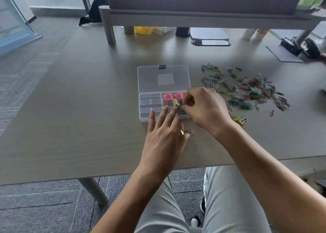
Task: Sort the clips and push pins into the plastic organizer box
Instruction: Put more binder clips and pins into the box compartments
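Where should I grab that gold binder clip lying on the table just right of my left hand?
Pinch the gold binder clip by its wire loops, which point right, away from the left hand. Come from above and from the right, probably: the gold body lies against that hand's edge, while the loops stand free over bare table.

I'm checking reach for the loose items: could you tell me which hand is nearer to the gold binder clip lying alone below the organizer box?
Left. The left hand lies right beside the gold binder clip; the right hand is farther up, over the organizer box.
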